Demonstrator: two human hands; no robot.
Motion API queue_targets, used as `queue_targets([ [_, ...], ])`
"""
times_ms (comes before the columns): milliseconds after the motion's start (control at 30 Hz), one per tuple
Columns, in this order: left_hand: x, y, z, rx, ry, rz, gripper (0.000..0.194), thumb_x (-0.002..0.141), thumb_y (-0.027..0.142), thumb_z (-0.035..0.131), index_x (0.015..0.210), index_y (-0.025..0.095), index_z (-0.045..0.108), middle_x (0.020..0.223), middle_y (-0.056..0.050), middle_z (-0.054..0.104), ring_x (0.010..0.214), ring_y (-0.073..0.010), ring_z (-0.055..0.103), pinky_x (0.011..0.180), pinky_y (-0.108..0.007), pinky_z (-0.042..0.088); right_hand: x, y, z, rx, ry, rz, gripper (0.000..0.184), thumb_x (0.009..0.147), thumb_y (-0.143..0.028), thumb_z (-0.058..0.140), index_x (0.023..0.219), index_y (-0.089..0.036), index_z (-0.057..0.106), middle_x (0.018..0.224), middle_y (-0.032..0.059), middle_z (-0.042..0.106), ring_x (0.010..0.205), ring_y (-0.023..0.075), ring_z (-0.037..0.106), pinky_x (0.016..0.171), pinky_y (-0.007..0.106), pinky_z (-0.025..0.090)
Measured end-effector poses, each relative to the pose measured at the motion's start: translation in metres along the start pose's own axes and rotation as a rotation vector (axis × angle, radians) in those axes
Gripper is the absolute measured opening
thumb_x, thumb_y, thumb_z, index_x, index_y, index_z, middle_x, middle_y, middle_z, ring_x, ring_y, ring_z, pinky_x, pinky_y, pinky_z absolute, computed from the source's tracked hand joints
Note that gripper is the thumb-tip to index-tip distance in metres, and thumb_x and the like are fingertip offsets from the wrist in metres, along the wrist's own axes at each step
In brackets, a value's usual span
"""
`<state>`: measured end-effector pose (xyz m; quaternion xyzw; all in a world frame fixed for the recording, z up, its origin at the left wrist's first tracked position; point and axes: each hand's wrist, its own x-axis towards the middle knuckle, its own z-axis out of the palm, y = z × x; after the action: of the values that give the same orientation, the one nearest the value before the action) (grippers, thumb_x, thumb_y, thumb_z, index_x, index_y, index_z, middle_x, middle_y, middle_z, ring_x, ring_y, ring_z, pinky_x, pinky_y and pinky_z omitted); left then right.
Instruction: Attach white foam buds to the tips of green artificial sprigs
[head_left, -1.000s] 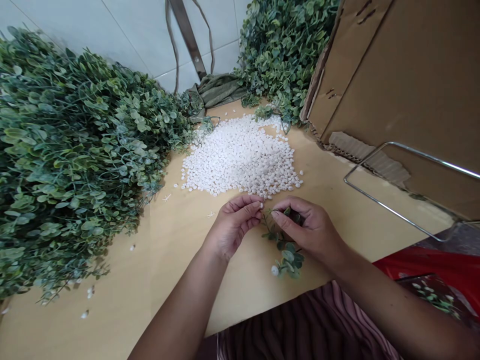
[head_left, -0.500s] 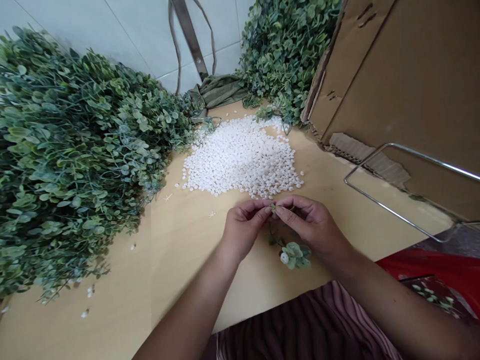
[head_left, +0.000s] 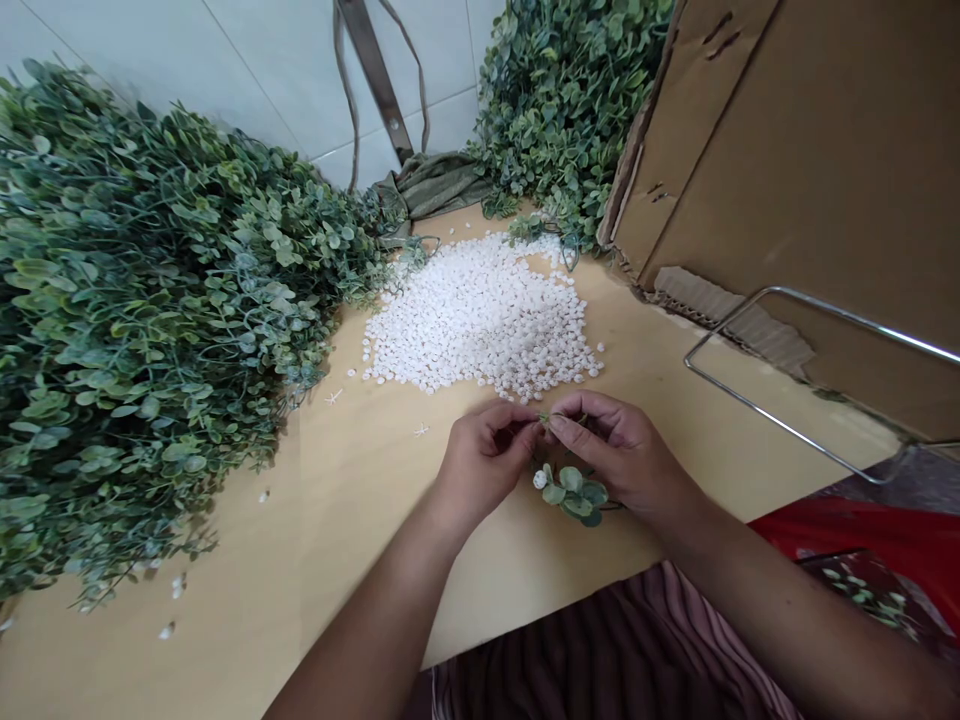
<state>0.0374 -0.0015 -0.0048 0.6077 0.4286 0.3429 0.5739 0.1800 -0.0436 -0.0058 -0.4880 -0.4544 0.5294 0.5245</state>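
Both hands meet over the table just in front of a heap of small white beads [head_left: 480, 320]. My right hand [head_left: 619, 440] is closed, thumb and finger pinching a thin green stem of an artificial leafy sprig [head_left: 576, 490]. The sprig hangs below the fingers, with round green leaves and one white bead-like bud [head_left: 540, 480] on it. My left hand [head_left: 491, 445] is closed too, its thumb and fingertip pressed together at the stem's tip, touching the right fingertips. Whatever small piece lies between the left fingers is mostly hidden.
A big pile of artificial greenery [head_left: 165, 320] covers the left side, with another bunch [head_left: 570, 110] at the back. At right stand a cardboard box [head_left: 810, 180] and a bent metal wire frame [head_left: 780, 400]. Loose white pieces [head_left: 166, 631] lie at the left.
The sprig's leafy end has turned and swung left and slightly up under the hands, its white bud now nearer the left hand. Both hands remain nearly in place, still pinching.
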Motion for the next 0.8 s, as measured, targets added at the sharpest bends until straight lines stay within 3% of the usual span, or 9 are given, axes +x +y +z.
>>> queue_targets([
  [133, 0.0022, 0.0063, -0.0036, -0.249, 0.005, -0.173, 0.016, 0.062, 0.026, 0.073, 0.073, 0.015, 0.069, 0.063, -0.001, 0.064, 0.058, -0.0095, 0.056, 0.059, -0.022, 0.046, -0.0006, -0.0009, 0.0007, -0.076, 0.025, -0.031, 0.02, 0.077, -0.036, 0.059, 0.07, -0.017, 0.057, 0.063, -0.001, 0.054, 0.059, 0.0107, 0.05, 0.055, 0.021, 0.043],
  [267, 0.0041, 0.0096, -0.0067, -0.385, -0.003, -0.223, 0.019, 0.057, 0.027, 0.078, 0.07, 0.016, 0.07, 0.059, 0.002, 0.063, 0.054, -0.0065, 0.053, 0.058, -0.02, 0.045, -0.0018, -0.0012, 0.0023, -0.139, 0.024, -0.072, 0.017, 0.08, -0.032, 0.055, 0.07, -0.017, 0.058, 0.062, -0.0009, 0.056, 0.058, 0.0108, 0.051, 0.053, 0.021, 0.042],
  [800, 0.0036, 0.0087, -0.0028, -0.491, 0.023, -0.305, 0.021, 0.054, 0.026, 0.08, 0.07, 0.015, 0.071, 0.06, 0.001, 0.065, 0.056, -0.0071, 0.055, 0.057, -0.019, 0.046, -0.0032, -0.001, 0.0037, -0.197, 0.075, -0.064, 0.02, 0.08, -0.034, 0.055, 0.072, -0.017, 0.06, 0.062, 0.0008, 0.059, 0.056, 0.012, 0.052, 0.05, 0.022, 0.043],
])
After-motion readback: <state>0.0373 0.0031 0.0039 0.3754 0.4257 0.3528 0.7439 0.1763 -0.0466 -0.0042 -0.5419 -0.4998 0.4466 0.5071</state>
